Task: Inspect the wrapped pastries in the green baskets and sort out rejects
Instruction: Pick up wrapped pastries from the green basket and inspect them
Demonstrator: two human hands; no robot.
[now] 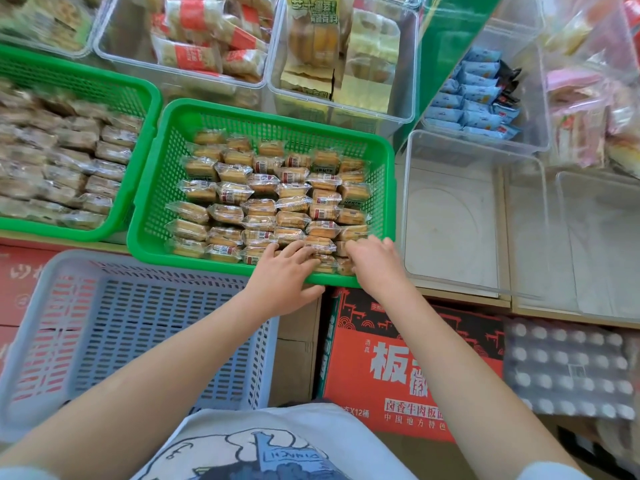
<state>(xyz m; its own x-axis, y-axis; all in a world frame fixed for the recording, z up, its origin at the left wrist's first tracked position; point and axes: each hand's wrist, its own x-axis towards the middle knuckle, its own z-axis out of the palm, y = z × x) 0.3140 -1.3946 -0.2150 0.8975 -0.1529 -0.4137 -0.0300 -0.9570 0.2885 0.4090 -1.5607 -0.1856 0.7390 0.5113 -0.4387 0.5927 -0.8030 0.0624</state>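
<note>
A green perforated plastic basket [214, 114] sits at the centre, filled with rows of small golden pastries in clear wrappers [263, 199]. At its six o'clock edge, the left hand [289, 275] lies with fingers spread flat on the nearest pastries, thumb outside the rim. The right hand [375, 263], at five o'clock, curls its fingers down among the packets; whether it pinches one cannot be told. A second green basket [86, 84] of pastries sits at nine o'clock, and a grey slotted plastic crate [138, 327] at seven o'clock.

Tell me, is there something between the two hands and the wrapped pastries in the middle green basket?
Nothing visible. The left hand reaches over the near rim of the green basket and its fingers lie on the wrapped pastries of the nearest rows. The right hand touches the pastries at the near right corner.
</note>
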